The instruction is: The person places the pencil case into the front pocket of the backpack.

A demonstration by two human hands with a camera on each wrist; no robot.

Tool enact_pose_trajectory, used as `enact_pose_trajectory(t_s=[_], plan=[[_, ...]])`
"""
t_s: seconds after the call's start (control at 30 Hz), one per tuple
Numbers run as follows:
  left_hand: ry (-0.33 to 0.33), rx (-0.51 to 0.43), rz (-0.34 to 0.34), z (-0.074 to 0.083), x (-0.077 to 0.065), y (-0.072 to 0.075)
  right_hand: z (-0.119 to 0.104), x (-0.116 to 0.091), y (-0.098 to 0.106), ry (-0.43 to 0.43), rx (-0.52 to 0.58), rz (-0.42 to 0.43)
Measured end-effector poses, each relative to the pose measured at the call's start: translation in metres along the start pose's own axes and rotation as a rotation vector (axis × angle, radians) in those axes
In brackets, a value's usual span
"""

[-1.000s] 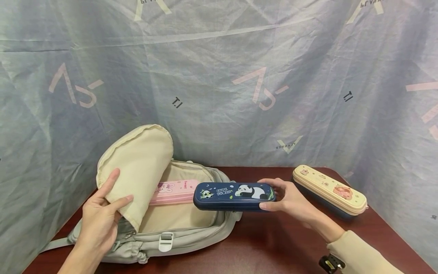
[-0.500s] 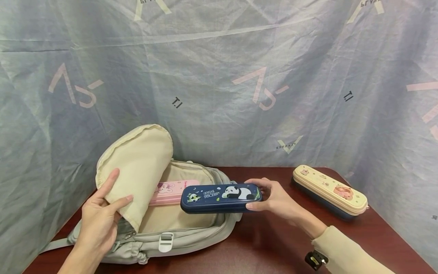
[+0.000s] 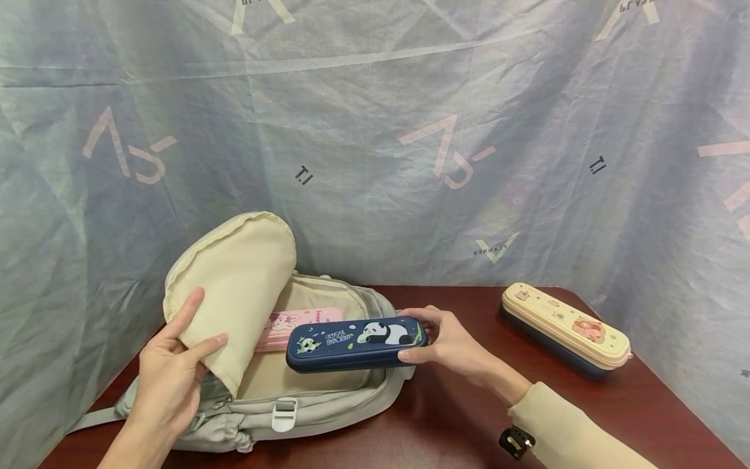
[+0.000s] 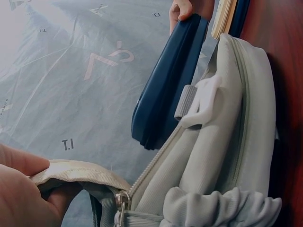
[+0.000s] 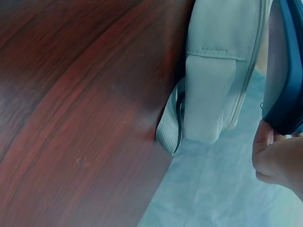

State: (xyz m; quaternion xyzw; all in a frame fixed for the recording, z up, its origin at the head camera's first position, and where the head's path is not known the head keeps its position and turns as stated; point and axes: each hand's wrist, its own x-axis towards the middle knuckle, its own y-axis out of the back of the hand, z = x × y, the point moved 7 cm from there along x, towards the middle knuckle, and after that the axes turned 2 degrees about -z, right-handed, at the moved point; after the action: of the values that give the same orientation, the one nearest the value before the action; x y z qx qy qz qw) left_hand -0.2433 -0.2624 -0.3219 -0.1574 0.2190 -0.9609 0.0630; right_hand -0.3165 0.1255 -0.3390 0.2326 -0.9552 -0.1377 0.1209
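Observation:
A pale grey-green backpack (image 3: 328,417) lies on the table with its cream-lined flap (image 3: 240,286) folded up. My left hand (image 3: 170,371) pinches the edge of that flap between thumb and fingers, as the left wrist view also shows. With my right hand (image 3: 445,342) I grip the right end of a navy pencil case (image 3: 351,355) printed with a panda, held level over the backpack's opening. Behind it, inside the bag, lies a pink pencil case (image 3: 284,332) with a bunny print, partly covered by the navy one. In the right wrist view the navy case (image 5: 284,80) hangs beside the bag's end.
A cream and navy pencil case (image 3: 565,326) rests on the right of the dark red table (image 3: 463,417). Grey printed cloth (image 3: 375,163) hangs behind and at both sides. A white strap buckle (image 3: 284,414) sits on the bag's near side.
My right hand has moved left with the navy pencil case, bringing it farther over the backpack's opening and slightly lower. My left hand and the flap have hardly moved.

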Motion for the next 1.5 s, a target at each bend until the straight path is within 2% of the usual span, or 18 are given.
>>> enact_pose_trajectory(t_s=[0.37, 0.83, 1.1, 1.5], plan=[[0.004, -0.011, -0.001, -0.002, 0.001, 0.000, 0.004, 0.012, -0.017, -0.022, 0.025, -0.003], [-0.001, 0.002, 0.004, 0.000, 0.001, 0.000, -0.002, 0.024, -0.038, -0.033, 0.009, -0.022], [0.007, 0.012, 0.009, -0.001, 0.001, 0.000, -0.004, 0.029, -0.053, -0.032, 0.040, -0.044], [0.003, 0.009, 0.011, -0.001, 0.000, 0.002, -0.005, 0.036, -0.068, -0.027, 0.024, -0.026]])
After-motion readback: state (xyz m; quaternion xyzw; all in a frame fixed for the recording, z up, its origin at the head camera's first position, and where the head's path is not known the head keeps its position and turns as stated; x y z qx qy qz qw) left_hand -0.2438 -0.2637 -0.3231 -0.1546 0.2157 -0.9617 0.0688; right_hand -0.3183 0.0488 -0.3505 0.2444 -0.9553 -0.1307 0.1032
